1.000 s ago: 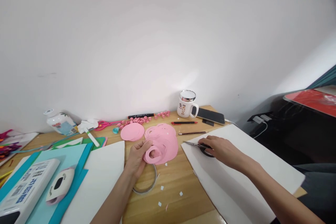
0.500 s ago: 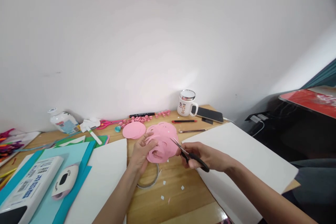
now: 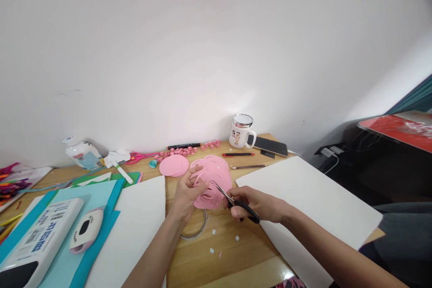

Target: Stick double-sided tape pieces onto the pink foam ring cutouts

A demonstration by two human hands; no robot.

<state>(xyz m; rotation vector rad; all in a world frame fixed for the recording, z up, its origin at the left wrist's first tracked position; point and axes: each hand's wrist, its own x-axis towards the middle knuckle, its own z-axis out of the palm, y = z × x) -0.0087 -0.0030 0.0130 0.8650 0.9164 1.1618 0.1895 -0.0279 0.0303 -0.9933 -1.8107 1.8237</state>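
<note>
My left hand pinches a pink paper disc with spiral cuts, held just above the wooden desk. My right hand grips black-handled scissors, whose blades point left into the pink paper. A heap of cut pink paper spirals lies behind the hands. A stack of plain pink discs sits to its left. A roll of tape lies on the desk under my left wrist.
White sheets lie at right and left. Blue paper, a paper punch and a white box sit at far left. At the back stand a mug, phone, pens, pink scissors and a bottle.
My right hand picked the scissors up off the right white sheet and carried them left to the pink paper. My left hand lifted the pink disc slightly.
</note>
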